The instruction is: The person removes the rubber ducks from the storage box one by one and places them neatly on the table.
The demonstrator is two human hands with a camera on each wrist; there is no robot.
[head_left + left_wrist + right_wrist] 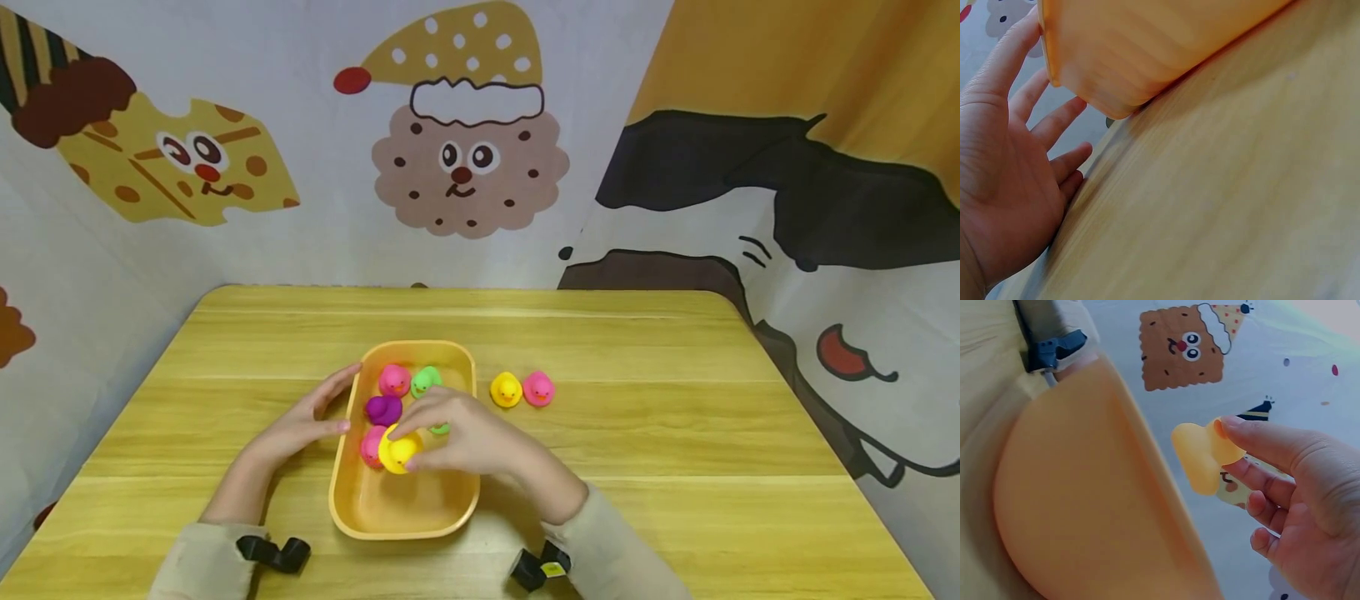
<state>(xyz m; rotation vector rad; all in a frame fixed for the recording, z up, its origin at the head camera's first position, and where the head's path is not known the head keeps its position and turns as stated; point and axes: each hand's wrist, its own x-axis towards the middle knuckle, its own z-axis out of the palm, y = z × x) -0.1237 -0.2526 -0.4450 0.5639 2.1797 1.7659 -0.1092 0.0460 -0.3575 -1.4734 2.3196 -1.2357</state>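
My right hand (468,433) pinches a yellow rubber duck (400,450) between thumb and fingers, over an orange plastic tray (405,521). The right wrist view shows that duck (1204,456) held above the rim. Inside the tray lie a pink duck (394,380), a green duck (425,381), a purple duck (384,410) and another pink duck (372,448). A second green duck (439,429) is mostly hidden by my right hand. At the tray's left side, my left hand (307,421) touches the wall with spread, fairly straight fingers; its thumb (1019,47) meets the rim.
Right of the tray, a yellow duck (506,390) and a pink duck (538,389) sit side by side on the wooden table (660,433). A printed cloth (315,250) with cartoon figures hangs behind the table. Black wrist devices (273,553) are strapped to both sleeves.
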